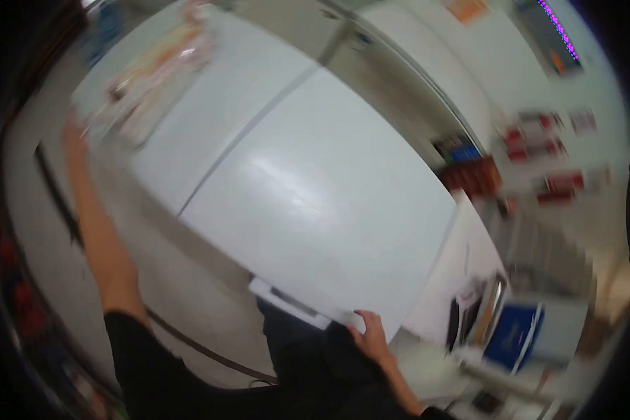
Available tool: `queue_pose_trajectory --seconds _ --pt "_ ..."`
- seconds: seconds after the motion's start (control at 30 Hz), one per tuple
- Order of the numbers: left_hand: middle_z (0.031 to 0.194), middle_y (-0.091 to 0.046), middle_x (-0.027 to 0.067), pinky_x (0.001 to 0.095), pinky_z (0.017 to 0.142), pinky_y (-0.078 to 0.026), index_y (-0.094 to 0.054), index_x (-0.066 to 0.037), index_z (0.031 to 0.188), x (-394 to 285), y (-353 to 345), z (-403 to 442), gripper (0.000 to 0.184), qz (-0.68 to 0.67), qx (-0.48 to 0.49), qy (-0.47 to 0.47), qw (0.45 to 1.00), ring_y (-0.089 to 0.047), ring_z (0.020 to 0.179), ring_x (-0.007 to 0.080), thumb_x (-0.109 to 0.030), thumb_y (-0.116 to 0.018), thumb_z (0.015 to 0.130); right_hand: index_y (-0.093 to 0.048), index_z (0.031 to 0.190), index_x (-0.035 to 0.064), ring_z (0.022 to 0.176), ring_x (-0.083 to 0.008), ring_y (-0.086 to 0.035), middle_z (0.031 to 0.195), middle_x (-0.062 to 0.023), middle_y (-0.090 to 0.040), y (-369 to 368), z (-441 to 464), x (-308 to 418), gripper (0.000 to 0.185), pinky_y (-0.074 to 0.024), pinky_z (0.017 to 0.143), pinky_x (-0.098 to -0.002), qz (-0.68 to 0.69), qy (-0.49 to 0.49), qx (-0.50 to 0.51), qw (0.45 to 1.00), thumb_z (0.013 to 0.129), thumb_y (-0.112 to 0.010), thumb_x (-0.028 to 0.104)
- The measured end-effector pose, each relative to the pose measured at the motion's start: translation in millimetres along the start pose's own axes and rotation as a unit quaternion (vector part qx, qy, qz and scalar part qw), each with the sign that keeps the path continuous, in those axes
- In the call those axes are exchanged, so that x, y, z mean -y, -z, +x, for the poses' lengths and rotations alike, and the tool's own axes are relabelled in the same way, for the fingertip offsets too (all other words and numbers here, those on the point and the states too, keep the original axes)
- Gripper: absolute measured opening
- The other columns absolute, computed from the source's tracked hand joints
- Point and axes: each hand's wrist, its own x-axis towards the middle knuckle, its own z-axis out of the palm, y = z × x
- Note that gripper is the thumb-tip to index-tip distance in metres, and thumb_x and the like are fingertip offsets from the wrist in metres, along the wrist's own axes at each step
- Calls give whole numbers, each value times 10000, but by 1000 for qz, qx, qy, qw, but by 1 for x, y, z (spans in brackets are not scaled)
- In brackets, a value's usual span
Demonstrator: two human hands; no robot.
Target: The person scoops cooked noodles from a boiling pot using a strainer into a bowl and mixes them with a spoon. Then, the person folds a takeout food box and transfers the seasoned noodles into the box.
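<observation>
At the far left, my left hand [75, 133] reaches out to the corner of a white table [315, 189], beside some clear plastic packaging [164, 73] with orange and pinkish parts. Motion blurs this hand, so its fingers and any hold on the plastic cannot be made out. Low in the view, my right hand [372, 334] is at the table's near edge, thumb and forefinger apart, with nothing visible between them. Just left of it, a white frame-like piece with a slot [290, 302] juts out under the edge, in front of my lap.
A seam [248, 140] divides the tabletop. On the right are a white side surface [437, 301], a blue folder or box [514, 336] and a brown basket-like container [474, 175]. Red and white items [535, 136] lie beyond. A dark strap or cable [203, 353] crosses the floor.
</observation>
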Motion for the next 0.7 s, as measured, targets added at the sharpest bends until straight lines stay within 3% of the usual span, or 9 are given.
queue_pose_trajectory --seconds 0.07,0.23,0.33,0.43,0.5,0.53,0.6,0.67,0.7 --pt "1307 -545 224 419 964 -500 -444 76 1355 -10 -24 -7 581 -62 -44 66 995 -542 1211 322 -278 -660 948 -582 1218 35 1122 -370 -544 1175 -185 -605 7 -8 -8 413 -452 976 -425 8 -15 -17 1000 874 -728 209" --pt "1189 -610 210 405 914 -514 -531 61 1249 -162 -20 -124 459 -231 -219 215 923 -598 1093 309 -302 -618 982 -586 1215 46 1132 -369 -548 1180 -184 -602 42 -52 -38 387 -453 988 -420 14 -113 -100 988 880 -711 195" --pt "1118 -650 201 396 884 -523 -584 52 1185 -287 21 -251 412 -226 -196 234 925 -631 1022 301 -317 -593 1002 -598 1207 49 1117 -363 -572 1169 -175 -623 61 -99 -85 386 -467 970 -428 -25 -174 -184 967 870 -710 200" --pt "1024 -660 195 397 805 -530 -640 36 1095 -468 70 -380 338 -199 -28 252 947 -639 928 298 -278 -538 1025 -623 1180 54 1095 -342 -593 1140 -152 -643 91 -150 -153 364 -479 953 -415 -74 -256 -266 926 860 -719 197" --pt "1024 -659 180 375 771 -538 -624 33 1124 -570 99 -455 312 -285 121 264 914 -644 914 289 -249 -537 1024 -626 1180 51 1072 -326 -606 1141 -141 -645 120 -185 -211 355 -482 945 -407 -100 -302 -310 896 865 -711 190" --pt "1028 -656 152 342 751 -536 -592 19 1185 -637 119 -476 314 -380 198 382 819 -647 912 244 -245 -537 1024 -625 1183 48 1063 -323 -610 1141 -136 -646 140 -200 -240 354 -484 940 -404 -108 -331 -332 877 873 -701 201" --pt "1076 -642 131 311 731 -531 -562 6 1224 -731 156 -494 326 -472 430 356 682 -646 907 200 -251 -530 1026 -619 1189 37 1052 -321 -614 1133 -144 -648 184 -228 -307 370 -488 929 -402 -124 -390 -379 830 882 -689 230" --pt "1100 -636 111 283 742 -512 -565 5 1231 -815 179 -503 343 -563 526 284 570 -634 904 173 -272 -530 1033 -614 1189 22 1048 -328 -614 1128 -172 -647 217 -257 -391 406 -491 914 -405 -169 -446 -425 769 884 -687 281" --pt "1118 -636 113 288 755 -513 -563 1 1243 -851 177 -517 355 -558 562 258 553 -636 913 174 -284 -524 1034 -613 1186 16 1046 -332 -615 1130 -187 -645 229 -273 -442 430 -492 907 -409 -206 -468 -444 735 885 -687 314"
